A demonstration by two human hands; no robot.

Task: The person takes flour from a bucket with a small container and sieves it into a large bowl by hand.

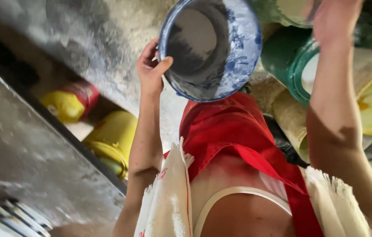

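Blue bucket (210,48) tipped on its side, open mouth facing the camera, long axis running away from view; interior coated with grey residue, otherwise empty. Left hand (150,68) fingers clamped on its rim, thumb inside. Right hand (335,19) raised at the top edge, fingers cut off, grip cannot be told. White sack (168,197) open below the fingers; green bucket (291,61) beside the right forearm.

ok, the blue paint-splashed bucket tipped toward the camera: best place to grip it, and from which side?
Grip the rim, from the side. The blue paint-splashed bucket lies tilted with its open mouth facing the camera, so the rim edge is exposed all round. The left hand already pinches the left edge, thumb inside the lip. The opposite right edge looks free for a second grip, next to the green buckets.
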